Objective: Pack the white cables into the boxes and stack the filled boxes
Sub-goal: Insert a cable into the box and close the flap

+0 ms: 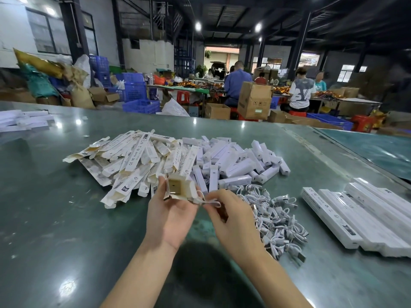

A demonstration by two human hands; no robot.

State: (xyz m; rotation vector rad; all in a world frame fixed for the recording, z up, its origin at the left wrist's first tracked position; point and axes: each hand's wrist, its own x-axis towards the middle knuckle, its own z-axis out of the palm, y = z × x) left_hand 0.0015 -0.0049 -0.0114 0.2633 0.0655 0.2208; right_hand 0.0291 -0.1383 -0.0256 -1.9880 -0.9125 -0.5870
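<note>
The left hand (171, 213) grips a small open-ended white cardboard box (179, 187) above the glossy green tabletop (66, 218). The right hand (231, 218) pinches a thin white cable (210, 202) at the box's mouth. A heap of coiled white cables (275, 218) lies just right; flat unfolded boxes (133, 165) lie behind.

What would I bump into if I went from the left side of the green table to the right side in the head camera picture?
Pile of flat unfolded boxes → left hand holding an open box → right hand pinching a white cable → heap of white cables → row of filled boxes.
</note>
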